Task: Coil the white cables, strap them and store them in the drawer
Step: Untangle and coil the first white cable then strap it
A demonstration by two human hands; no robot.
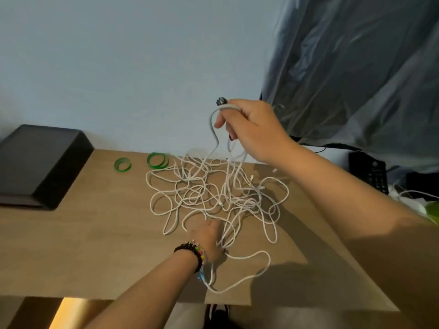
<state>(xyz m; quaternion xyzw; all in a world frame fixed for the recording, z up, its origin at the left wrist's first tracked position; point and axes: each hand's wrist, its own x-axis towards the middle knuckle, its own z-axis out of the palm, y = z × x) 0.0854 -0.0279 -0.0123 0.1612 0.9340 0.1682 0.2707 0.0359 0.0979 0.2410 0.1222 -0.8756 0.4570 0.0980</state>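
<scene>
A loose tangle of thin white cables [213,193] sprawls in rounded loops across the middle of my matte wood-grain table [95,233]. My right hand [251,129], raised in the centre of the frame, curls its grip round one cable's end, whose dark plug [221,101] pokes out past my fingers. My left hand [206,238], beaded bracelet at the wrist, rests low among the near loops; I cannot tell whether it grips any. Glossy green bands [157,160] lie beyond, beside a dark boxy case [38,162] at left.
</scene>
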